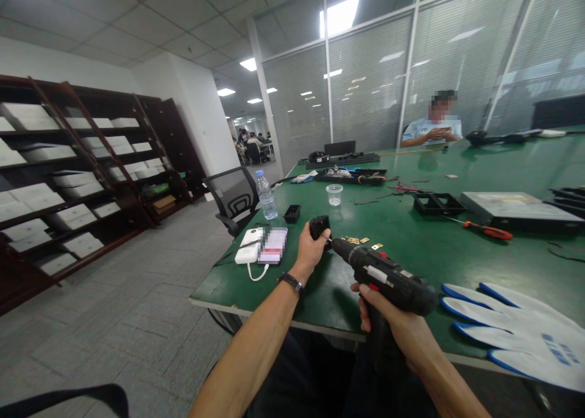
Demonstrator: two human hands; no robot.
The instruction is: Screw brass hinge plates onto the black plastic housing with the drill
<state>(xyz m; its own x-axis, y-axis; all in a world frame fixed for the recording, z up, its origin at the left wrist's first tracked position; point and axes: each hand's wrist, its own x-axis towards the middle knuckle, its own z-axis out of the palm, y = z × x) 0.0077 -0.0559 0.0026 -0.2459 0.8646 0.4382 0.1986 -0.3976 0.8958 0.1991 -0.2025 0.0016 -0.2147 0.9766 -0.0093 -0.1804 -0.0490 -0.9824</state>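
My left hand (pixel 311 247) is closed around a small black plastic part (pixel 320 225), holding it up above the green table (pixel 315 302). In my right hand (pixel 388 311) is a black cordless drill (pixel 384 275), its handle wrapped by my fingers. The drill points left, and its bit tip reaches the black part near my left thumb; whether it touches cannot be made out. Several small brass plates (pixel 364 240) lie on the table just behind the drill's chuck.
Left of my hands lie a white power bank (pixel 249 245) and a phone (pixel 273 246). Behind stand a water bottle (pixel 266 195), a black tray (pixel 292 212) and a plastic cup (pixel 334 194). White gloves (pixel 525 332) and a screwdriver (pixel 489 230) lie right. A person (pixel 432 128) sits across.
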